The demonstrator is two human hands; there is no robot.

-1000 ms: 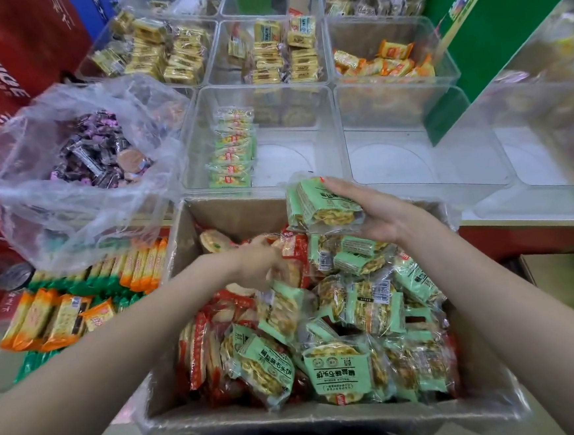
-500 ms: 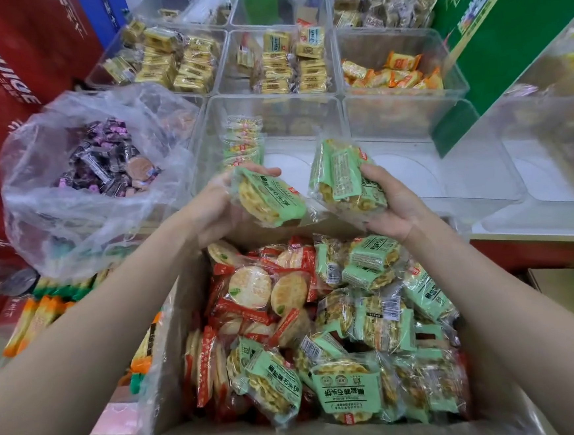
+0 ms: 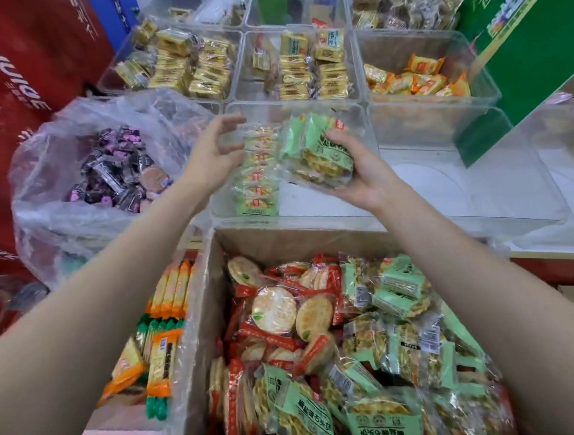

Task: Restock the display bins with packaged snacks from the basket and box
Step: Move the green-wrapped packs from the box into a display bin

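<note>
The right hand [image 3: 361, 173] grasps a small stack of green packets [image 3: 314, 150], fingers curled round its near edge, and holds it over the clear bin [image 3: 374, 207] just beyond the box [image 3: 212, 292]. The left hand [image 3: 217, 154] is spread and holds nothing; it hovers at the bin's left wall, beside the row [image 3: 258, 171] of yellow-green packets already standing there. Whether its fingertips touch that wall is hard to tell through the clear plastic.

The move likely turns on this: the row runs from the bin's near wall toward its far wall, along the left side, and the held stack sits immediately to the right of it, tilted, its long side roughly parallel to the row. The bare floor of the bin lies below and to the right of the stack. The right hand is the nearer one to that space, so setting the stack down beside the row looks like its job, with the left free to steady the row.
</note>
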